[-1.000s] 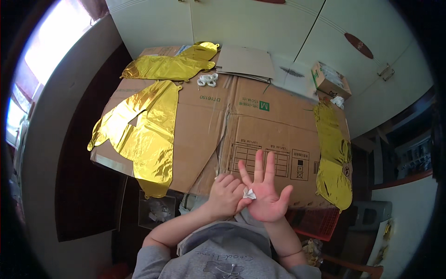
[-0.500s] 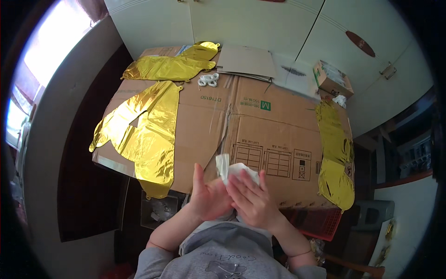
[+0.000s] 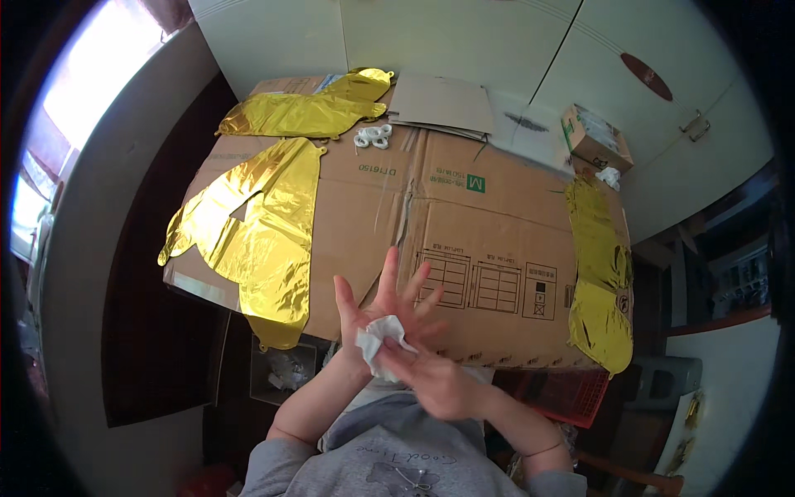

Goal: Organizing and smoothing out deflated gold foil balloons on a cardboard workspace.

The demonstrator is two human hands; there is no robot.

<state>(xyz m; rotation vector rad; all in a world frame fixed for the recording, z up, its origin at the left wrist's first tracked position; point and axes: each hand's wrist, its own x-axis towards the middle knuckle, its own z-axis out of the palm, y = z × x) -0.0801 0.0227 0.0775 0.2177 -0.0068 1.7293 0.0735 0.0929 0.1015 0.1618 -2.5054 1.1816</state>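
My left hand (image 3: 383, 308) is held palm up with its fingers spread wide, near the front edge of the cardboard-covered table (image 3: 364, 224). A crumpled white tissue (image 3: 377, 341) lies against the base of that palm. Over it, my right hand (image 3: 435, 383) grips the tissue and presses it to the left palm; part of the tissue is hidden under its fingers. Flat gold foil balloons lie around the cardboard: a large one (image 3: 277, 240) left of my hands, another (image 3: 306, 114) at the far left, and a long one (image 3: 598, 273) along the right edge.
Several small white ribbon rolls (image 3: 373, 137) sit near the far balloon. Stacked cardboard sheets (image 3: 441, 106) and an open box of packets (image 3: 595, 137) stand at the back before pale cabinets (image 3: 447, 37). Below the front edge are a grey bin (image 3: 284, 370) and a red crate (image 3: 580, 396).
The tissue has moved from the fingers down to the base of my left palm. My left fingers have spread upward, and my right hand has shifted lower with the tissue, now bunched up.
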